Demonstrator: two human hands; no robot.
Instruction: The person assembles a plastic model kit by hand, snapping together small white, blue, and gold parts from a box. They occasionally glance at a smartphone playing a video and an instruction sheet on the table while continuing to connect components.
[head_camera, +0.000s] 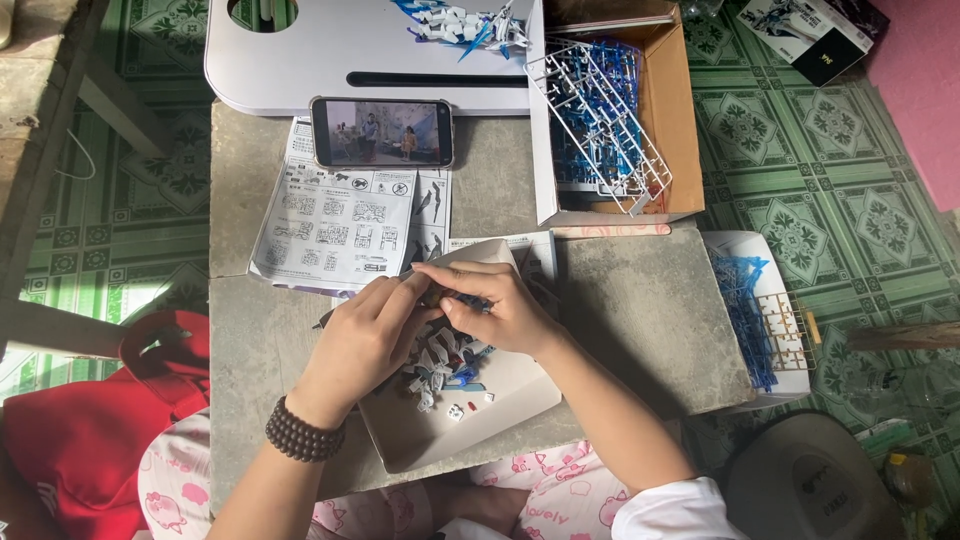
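Note:
My left hand (365, 335) and my right hand (495, 305) meet over a shallow white tray (505, 400) on a grey stone slab (640, 310). Together their fingertips pinch a small dark model part (440, 297); its shape is mostly hidden by my fingers. Below my hands, in the tray, lies a half-built white and blue model figure (440, 365) with a few tiny loose pieces (462, 408). A dark bead bracelet (300, 432) circles my left wrist.
A folded instruction sheet (335, 225) lies left of the tray, a phone (382, 132) playing video above it. A cardboard box (665, 110) with white and blue part frames (600, 115) stands at back right. More frames (755, 310) right; red bag (95, 430) left.

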